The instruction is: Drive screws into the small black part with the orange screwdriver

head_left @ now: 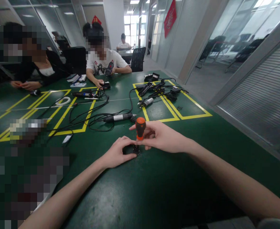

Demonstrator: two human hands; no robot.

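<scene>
An orange-and-black screwdriver stands upright over the green table, its handle towards me. My right hand is closed around its lower part, thumb and fingers pinching below the orange collar. Under the screwdriver's tip lies a small dark part, mostly covered by the hands. My left hand rests on the table with thumb and fingers closed on that part from the left. What exactly the part is cannot be made out.
Beyond my hands lie a silver-and-black corded tool, another corded tool and tangled black cables. Yellow tape marks rectangles on the table. Across, a person holds a power drill; another person sits left.
</scene>
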